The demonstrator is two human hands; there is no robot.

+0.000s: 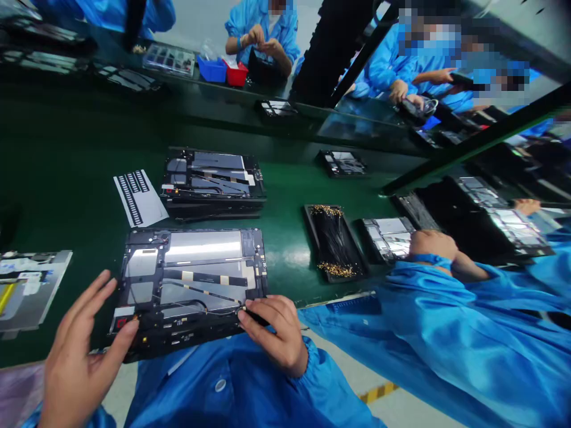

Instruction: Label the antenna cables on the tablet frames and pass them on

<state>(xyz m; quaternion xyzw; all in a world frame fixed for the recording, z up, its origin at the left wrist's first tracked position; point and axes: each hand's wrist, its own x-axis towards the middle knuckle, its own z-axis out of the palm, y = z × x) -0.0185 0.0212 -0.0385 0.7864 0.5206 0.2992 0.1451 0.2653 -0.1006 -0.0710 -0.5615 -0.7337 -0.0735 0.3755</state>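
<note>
An opened tablet (205, 285) lies in front of me at the table's near edge, its inside with silver battery plates and black flex strips facing up. My left hand (84, 345) is spread at its left side, the thumb touching the lower left corner near a red mark and the fingers apart. At the lower right edge, my right hand (279, 330) has thumb and forefinger pinched together where a thin black cable (203, 304) reaches. The fingertips hide the cable's end. Behind the tablet stands a stack of similar opened tablets (214, 178).
A white sticker sheet (140, 199) lies left of the stack. On the right are a black tray (307, 229) of black cables with gold ends and more opened tablets (388, 235). A silver panel (35, 291) lies far left. A co-worker's hand (432, 246) works at right.
</note>
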